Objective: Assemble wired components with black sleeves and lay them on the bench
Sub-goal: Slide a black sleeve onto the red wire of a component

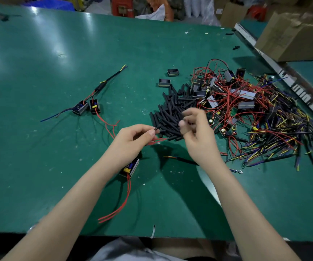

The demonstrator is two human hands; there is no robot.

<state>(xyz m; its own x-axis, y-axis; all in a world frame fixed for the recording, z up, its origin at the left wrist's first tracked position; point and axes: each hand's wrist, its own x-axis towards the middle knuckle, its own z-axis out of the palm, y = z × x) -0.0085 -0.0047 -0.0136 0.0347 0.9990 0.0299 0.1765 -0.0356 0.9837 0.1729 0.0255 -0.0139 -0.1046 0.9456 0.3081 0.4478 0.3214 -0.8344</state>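
Note:
My left hand [133, 140] pinches a short black sleeve [157, 129] at its fingertips, with red wires [156, 141] running under it. Below my left wrist lies a small boxed component [131, 167] whose red wires [121, 204] trail toward the bench's front edge. My right hand [197, 129] hovers blurred over the pile of black sleeves [170, 112], fingers curled; whether it holds anything is unclear. Two finished components [87, 107] with a sleeved cable [106, 81] lie at the left.
A tangle of red-wired components [232, 98] and multi-coloured cables [276, 140] fills the right of the green bench [57, 63]. Two empty black housings [172, 72] sit behind the sleeves. A loose cable [182, 160] lies between my arms. A cardboard box [294, 34] stands at the far right.

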